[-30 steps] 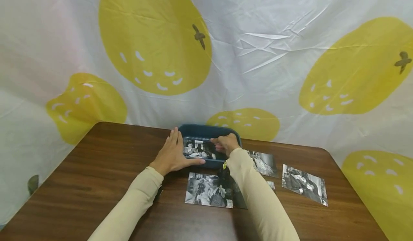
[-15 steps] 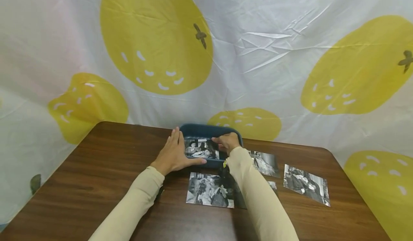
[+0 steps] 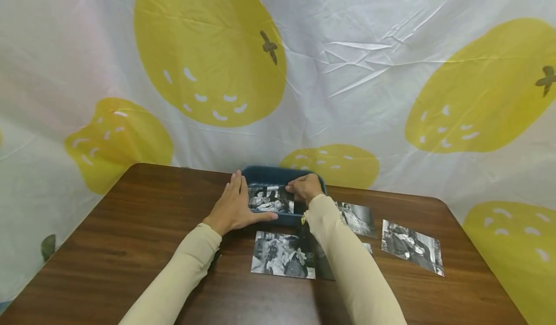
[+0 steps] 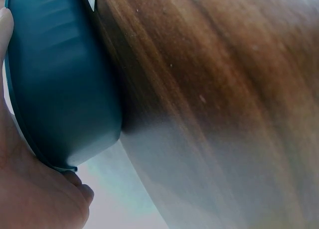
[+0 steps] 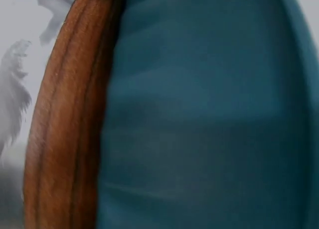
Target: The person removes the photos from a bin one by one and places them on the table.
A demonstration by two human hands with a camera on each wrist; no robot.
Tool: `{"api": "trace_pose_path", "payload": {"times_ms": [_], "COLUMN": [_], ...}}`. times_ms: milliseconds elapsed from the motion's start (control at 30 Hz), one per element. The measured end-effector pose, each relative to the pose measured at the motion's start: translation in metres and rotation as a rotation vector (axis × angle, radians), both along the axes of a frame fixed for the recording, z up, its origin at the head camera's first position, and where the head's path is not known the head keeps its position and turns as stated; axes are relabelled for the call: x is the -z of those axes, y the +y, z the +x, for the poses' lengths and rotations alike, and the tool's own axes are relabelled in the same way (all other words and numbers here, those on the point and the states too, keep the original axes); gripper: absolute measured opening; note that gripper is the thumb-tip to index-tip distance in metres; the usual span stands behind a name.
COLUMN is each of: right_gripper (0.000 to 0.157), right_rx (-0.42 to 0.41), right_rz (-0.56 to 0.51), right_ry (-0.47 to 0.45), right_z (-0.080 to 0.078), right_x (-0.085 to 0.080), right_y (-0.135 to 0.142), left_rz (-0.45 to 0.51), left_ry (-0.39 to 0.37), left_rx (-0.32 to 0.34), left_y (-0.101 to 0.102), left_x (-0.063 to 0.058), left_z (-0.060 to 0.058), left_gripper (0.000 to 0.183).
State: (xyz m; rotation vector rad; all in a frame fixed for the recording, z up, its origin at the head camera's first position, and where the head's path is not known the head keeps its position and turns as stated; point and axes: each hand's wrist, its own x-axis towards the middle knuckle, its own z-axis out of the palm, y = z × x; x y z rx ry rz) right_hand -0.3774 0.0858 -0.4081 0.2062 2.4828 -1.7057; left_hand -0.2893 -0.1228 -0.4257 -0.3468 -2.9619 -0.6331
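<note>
A dark blue plastic bin sits at the back of the wooden table. My left hand spans its near left corner, with straight fingers along the left end and the thumb on the front rim. In the left wrist view the bin's outer wall fills the left side. A black-and-white photo lies within the bin. My right hand reaches in over the right end and pinches that photo near its upper right corner. The right wrist view shows only the bin's wall close up, not the fingers.
In front of the bin lies another photo, beside a dark one partly covered by the right forearm. Two more photos, one near the bin and one farther right, rest on the table. A lemon-print cloth hangs behind.
The photo in the bin has shifted slightly, and more of the bin shows at its right edge. My right hand has moved slightly up and left; the left hand stays against the bin.
</note>
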Motion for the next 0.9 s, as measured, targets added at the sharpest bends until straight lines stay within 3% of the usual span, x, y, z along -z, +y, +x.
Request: {"api": "trace_pose_path", "payload": {"times_ms": [167, 467, 667, 900], "right_gripper": [0.018, 0.025, 0.030, 0.036], "right_rx": [-0.020, -0.074, -0.110, -0.088], "right_rz": [0.047, 0.033, 0.073, 0.074], "right_ry": [0.023, 0.048, 0.076, 0.014], "right_z": [0.003, 0.016, 0.030, 0.058], "right_x": [-0.015, -0.055, -0.068, -0.066], "right_y": [0.006, 0.038, 0.083, 0.152], "left_rz": [0.017, 0.019, 0.011, 0.015], "left_ry": [-0.008, -0.006, -0.001, 0.010], "left_rx": [-0.006, -0.002, 0.006, 0.010], "left_y": [0.002, 0.001, 0.001, 0.001], "left_x": [-0.001, -0.001, -0.002, -0.001], "left_z": [0.001, 0.001, 0.002, 0.000], "left_gripper": [0.140, 0.141, 0.139, 0.139]}}
